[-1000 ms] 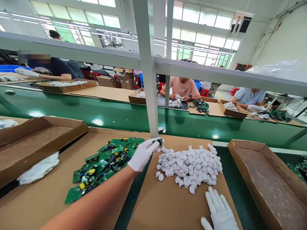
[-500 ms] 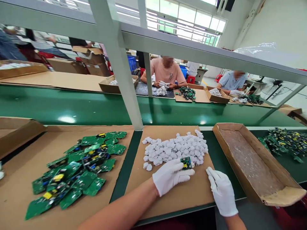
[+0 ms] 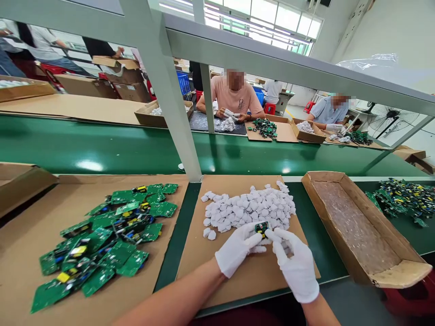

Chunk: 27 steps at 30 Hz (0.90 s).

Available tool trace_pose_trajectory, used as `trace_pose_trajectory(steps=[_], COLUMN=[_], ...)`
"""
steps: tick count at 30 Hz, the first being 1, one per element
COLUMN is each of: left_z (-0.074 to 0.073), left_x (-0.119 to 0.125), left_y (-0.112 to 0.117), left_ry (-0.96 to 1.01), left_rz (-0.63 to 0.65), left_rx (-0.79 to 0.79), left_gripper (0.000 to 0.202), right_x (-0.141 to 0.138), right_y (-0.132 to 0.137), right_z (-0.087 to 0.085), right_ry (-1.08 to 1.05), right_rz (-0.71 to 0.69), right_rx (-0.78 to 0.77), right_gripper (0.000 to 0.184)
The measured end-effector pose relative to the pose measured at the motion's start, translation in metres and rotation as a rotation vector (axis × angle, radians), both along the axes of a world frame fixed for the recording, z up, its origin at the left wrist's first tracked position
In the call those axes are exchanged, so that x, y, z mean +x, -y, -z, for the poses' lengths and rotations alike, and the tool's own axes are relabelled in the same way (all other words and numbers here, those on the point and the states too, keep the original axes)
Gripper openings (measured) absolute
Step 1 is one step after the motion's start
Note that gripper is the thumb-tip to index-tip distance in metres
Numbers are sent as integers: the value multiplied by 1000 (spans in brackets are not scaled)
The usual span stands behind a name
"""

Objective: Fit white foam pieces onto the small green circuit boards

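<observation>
In the head view, my white-gloved left hand [image 3: 243,246] grips a small green circuit board [image 3: 261,227] with dark and yellow parts, its thumb and fingers closed round the edges. My right hand [image 3: 295,262], also gloved, meets it from the right. The bent fingertips of that hand press together at the board's lower right edge; exactly what lies between them is partly hidden. Just behind both hands spreads a heap of small white rounded pieces [image 3: 248,207] on a cardboard sheet [image 3: 217,287].
Larger green circuit boards [image 3: 108,244] lie piled on cardboard at the left. A long cardboard tray [image 3: 340,217] stands on the right, with more boards [image 3: 408,197] beyond it. A metal frame post [image 3: 183,117] rises ahead. Across the green belt [image 3: 146,147], two co-workers sit handling parts.
My right hand has moved left and up from the cardboard's right side to the circuit board. The left hand still holds the board, nearly in place. The view has shifted slightly.
</observation>
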<state>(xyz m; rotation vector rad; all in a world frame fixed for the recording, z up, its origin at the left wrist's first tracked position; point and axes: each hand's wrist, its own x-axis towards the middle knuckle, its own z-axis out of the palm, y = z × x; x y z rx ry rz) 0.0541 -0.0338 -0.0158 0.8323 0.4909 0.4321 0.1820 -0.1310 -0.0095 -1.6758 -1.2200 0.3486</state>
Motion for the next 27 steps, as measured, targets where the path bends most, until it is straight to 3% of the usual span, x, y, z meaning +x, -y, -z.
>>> trace_pose_trajectory(steps=[4,7,13,16,22,27], left_z=[3,7,13,12,2,-5], left_x=[1,1,-1,1,4,6], left_y=[3,6,12,13,14,14], left_ry=[-62,-121,-188,-148,20,19], left_rz=[-86,-156,-177,-168,-60,-19], left_rx=[175,344,471,410,112,92], left_gripper=[48,46,43,41,50,40], right_x=[0,2,4,5,7,4], right_y=[-1,2,-1,-3,-1,-6], right_z=[8,6,8,11,4,14], right_ry=[251,383,621,639,435,615], right_rz=[83,52,44,5,-37,21], right_rx=[57,58,55,66,55,208], right_gripper=[20,21,19,18,34,19])
